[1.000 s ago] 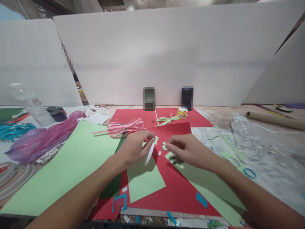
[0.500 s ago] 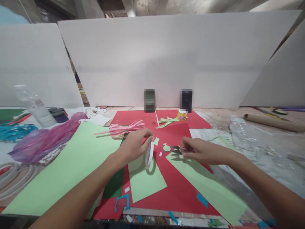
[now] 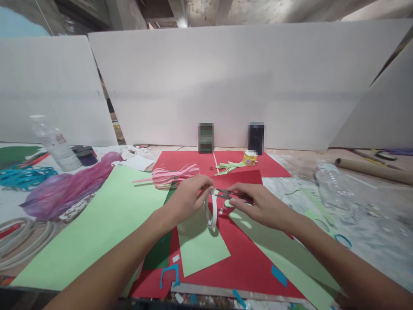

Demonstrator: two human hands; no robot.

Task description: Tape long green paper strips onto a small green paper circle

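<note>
My left hand point(image 3: 190, 196) pinches a narrow roll of white tape point(image 3: 212, 215), which hangs upright below the fingertips. My right hand point(image 3: 258, 202) is closed on a pair of scissors point(image 3: 223, 193); their parted blades point left and reach the fingertips of my left hand at the top of the roll. Under the hands lie a light green paper piece point(image 3: 203, 249) and a longer light green strip point(image 3: 277, 247), both on red paper point(image 3: 245, 271). A small green paper circle point(image 3: 228, 203) shows just beneath the blades, partly covered.
A large green sheet point(image 3: 97, 219) and pink paper strips point(image 3: 174, 175) lie left. A yellow tub point(image 3: 249, 159) stands at the back near two propped phones point(image 3: 205, 138). Plastic bottles point(image 3: 58, 144) flank the area. A white board point(image 3: 219, 86) rises behind.
My right hand has brought the scissors left and up, so the blades now meet my left fingertips at the tape. My left hand still holds the roll; the view has shifted slightly.
</note>
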